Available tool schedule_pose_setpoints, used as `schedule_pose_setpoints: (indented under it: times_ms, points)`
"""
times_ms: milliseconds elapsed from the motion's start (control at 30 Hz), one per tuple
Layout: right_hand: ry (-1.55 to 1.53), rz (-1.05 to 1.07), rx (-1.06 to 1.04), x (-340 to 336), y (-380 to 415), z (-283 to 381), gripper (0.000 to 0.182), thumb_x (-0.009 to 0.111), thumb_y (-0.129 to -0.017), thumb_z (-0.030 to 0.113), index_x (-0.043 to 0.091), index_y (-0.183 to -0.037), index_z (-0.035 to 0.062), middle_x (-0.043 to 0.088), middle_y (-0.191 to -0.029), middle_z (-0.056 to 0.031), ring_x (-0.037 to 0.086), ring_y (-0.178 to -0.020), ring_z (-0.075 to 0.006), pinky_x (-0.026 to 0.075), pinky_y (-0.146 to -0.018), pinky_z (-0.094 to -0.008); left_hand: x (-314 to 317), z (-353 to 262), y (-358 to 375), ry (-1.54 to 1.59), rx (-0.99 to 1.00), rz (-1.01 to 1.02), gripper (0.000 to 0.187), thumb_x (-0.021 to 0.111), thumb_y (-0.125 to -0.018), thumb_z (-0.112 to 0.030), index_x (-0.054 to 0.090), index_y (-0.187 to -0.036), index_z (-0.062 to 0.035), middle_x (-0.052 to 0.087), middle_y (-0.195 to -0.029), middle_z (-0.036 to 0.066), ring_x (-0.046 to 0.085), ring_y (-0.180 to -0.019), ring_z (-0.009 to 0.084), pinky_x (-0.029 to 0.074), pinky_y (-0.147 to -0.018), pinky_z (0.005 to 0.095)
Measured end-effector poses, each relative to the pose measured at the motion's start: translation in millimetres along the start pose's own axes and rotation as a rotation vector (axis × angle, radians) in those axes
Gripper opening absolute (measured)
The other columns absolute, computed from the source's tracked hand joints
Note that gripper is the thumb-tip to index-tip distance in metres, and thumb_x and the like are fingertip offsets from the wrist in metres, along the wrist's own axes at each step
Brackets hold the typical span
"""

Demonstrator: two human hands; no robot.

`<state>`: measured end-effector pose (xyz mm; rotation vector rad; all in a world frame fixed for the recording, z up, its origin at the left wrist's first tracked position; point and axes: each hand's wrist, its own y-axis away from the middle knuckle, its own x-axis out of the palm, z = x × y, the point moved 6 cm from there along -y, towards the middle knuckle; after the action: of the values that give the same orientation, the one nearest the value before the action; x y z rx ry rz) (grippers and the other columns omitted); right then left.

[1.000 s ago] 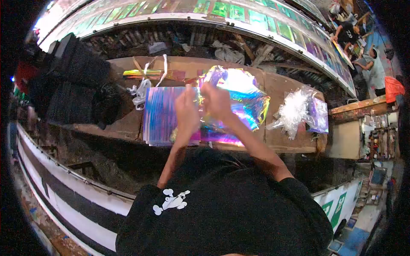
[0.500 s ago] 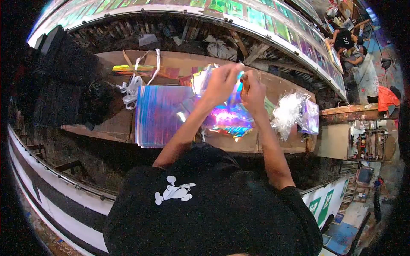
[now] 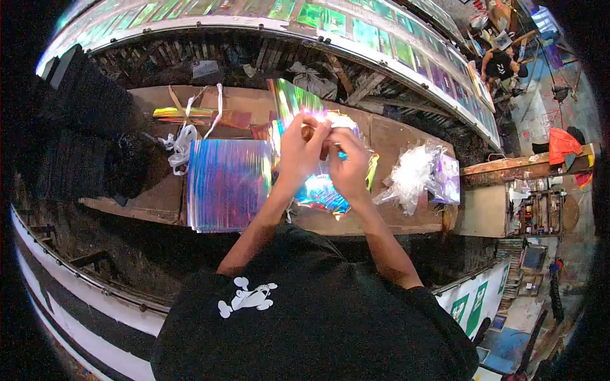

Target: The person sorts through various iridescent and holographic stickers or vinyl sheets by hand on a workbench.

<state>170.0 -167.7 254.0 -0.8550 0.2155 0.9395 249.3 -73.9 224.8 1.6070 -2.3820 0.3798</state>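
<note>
My left hand (image 3: pixel 297 155) is closed in a pinch at the lower edge of a shiny iridescent film sheet (image 3: pixel 292 95) that stands up behind it, glinting green. Close against it, my right hand (image 3: pixel 347 164) has its fingers curled and pinched; what lies between them is hidden. Beneath both hands, more crumpled iridescent film (image 3: pixel 324 193) lies on the cardboard-covered table (image 3: pixel 375 219). To the left is a neat stack of blue-purple iridescent sheets (image 3: pixel 229 184). A bundle of clear crinkled plastic (image 3: pixel 413 171) sits to the right.
White plastic strips (image 3: pixel 183 149) and a yellow-red shiny strip (image 3: pixel 184 114) lie at the table's left. Dark stacked boards (image 3: pixel 82 140) rise further left. Beyond the table runs a long rack of shiny printed sheets (image 3: pixel 356 32). Another person (image 3: pixel 502 66) is at the far right.
My hands have come together and moved slightly left and down. A green-glinting sheet now stands up behind my left hand. The whole view has shifted a little.
</note>
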Motion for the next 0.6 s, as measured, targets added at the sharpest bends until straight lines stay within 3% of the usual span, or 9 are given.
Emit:
schedule_pose_setpoints:
  times_ms: [33, 67, 100, 200, 333, 400, 500, 533, 600]
  points:
    - [0.014, 0.006, -0.014, 6, 4, -6, 0.007, 0.061, -0.089, 0.004, 0.062, -0.092, -0.0012, 0.065, -0.094, -0.0144, 0.066, -0.081, -0.0293, 0.053, -0.070, -0.0354, -3, 14, -5, -0.158, 0.009, 0.033, 0.020, 0.061, -0.094, -0.016, 0.058, -0.084, 0.0010, 0.059, -0.069, 0.004, 0.054, -0.062, 0.0083, 0.043, -0.054, 0.0272]
    - [-0.116, 0.055, 0.123, 13, 10, -16, 0.006, 0.059, -0.089, -0.002, 0.060, -0.094, -0.0032, 0.063, -0.098, -0.0100, 0.065, -0.083, -0.0178, 0.055, -0.070, -0.0284, -6, 27, -6, -0.316, 0.017, 0.067, 0.020, 0.060, -0.094, -0.016, 0.057, -0.085, 0.0012, 0.057, -0.067, 0.005, 0.053, -0.061, 0.0097, 0.043, -0.054, 0.0300]
    - [-0.110, 0.046, 0.122, 19, 18, -22, 0.006, 0.059, -0.089, -0.002, 0.060, -0.094, -0.0032, 0.063, -0.098, -0.0100, 0.065, -0.083, -0.0178, 0.055, -0.070, -0.0284, -9, 40, -5, -0.314, 0.021, 0.076, 0.020, 0.060, -0.094, -0.016, 0.057, -0.085, 0.0012, 0.057, -0.067, 0.005, 0.053, -0.061, 0.0097, 0.043, -0.054, 0.0300]
    - [-0.606, -0.134, 0.575, 24, 33, -53, 0.011, 0.060, -0.089, -0.003, 0.058, -0.100, -0.0028, 0.063, -0.099, -0.0087, 0.065, -0.085, -0.0148, 0.056, -0.071, -0.0264, -7, 47, -1, -0.432, 0.135, 0.123, 0.020, 0.060, -0.093, -0.014, 0.058, -0.083, 0.0033, 0.058, -0.066, 0.008, 0.053, -0.062, 0.0115, 0.043, -0.057, 0.0309]
    - [-0.543, -0.027, 0.453, 24, 38, -69, 0.012, 0.063, -0.088, 0.000, 0.063, -0.099, -0.0021, 0.066, -0.090, -0.0067, 0.065, -0.078, -0.0131, 0.054, -0.071, -0.0260, -16, 43, -3, -0.384, 0.172, 0.171, 0.017, 0.065, -0.090, -0.014, 0.065, -0.086, 0.0030, 0.066, -0.073, 0.008, 0.059, -0.068, 0.0094, 0.048, -0.061, 0.0276]
    - [-0.354, 0.039, 0.378, 20, 38, -71, 0.016, 0.064, -0.089, 0.010, 0.066, -0.102, 0.0006, 0.069, -0.091, -0.0062, 0.065, -0.080, -0.0140, 0.053, -0.073, -0.0296, -18, 62, -8, -0.378, 0.141, 0.215, 0.018, 0.067, -0.087, -0.011, 0.065, -0.085, 0.0064, 0.070, -0.078, 0.013, 0.065, -0.071, 0.0137, 0.052, -0.064, 0.0286]
    - [-0.304, 0.090, 0.439, 13, 40, -58, 0.021, 0.072, -0.084, 0.015, 0.067, -0.100, 0.0035, 0.071, -0.091, -0.0093, 0.067, -0.079, -0.0155, 0.052, -0.072, -0.0310, -17, 69, -11, -0.334, 0.028, 0.342, 0.022, 0.071, -0.087, -0.015, 0.066, -0.075, 0.0028, 0.066, -0.069, 0.004, 0.059, -0.066, 0.0069, 0.046, -0.058, 0.0234]
    - [-0.278, 0.084, 0.428, 10, 39, -58, 0.019, 0.072, -0.083, 0.015, 0.069, -0.098, 0.0032, 0.071, -0.089, -0.0098, 0.067, -0.077, -0.0162, 0.052, -0.071, -0.0311, -16, 72, -8, -0.222, -0.162, 0.334, 0.024, 0.072, -0.087, -0.017, 0.065, -0.073, 0.0017, 0.066, -0.069, 0.004, 0.058, -0.066, 0.0062, 0.047, -0.059, 0.0228]
    - [-0.254, 0.069, 0.409, 7, 39, -59, 0.018, 0.072, -0.083, 0.015, 0.070, -0.096, 0.0028, 0.071, -0.087, -0.0103, 0.067, -0.076, -0.0169, 0.052, -0.070, -0.0313, -14, 71, -7, -0.204, -0.243, 0.358, 0.021, 0.072, -0.087, -0.014, 0.064, -0.075, 0.0007, 0.065, -0.071, 0.003, 0.059, -0.067, 0.0065, 0.048, -0.063, 0.0212]
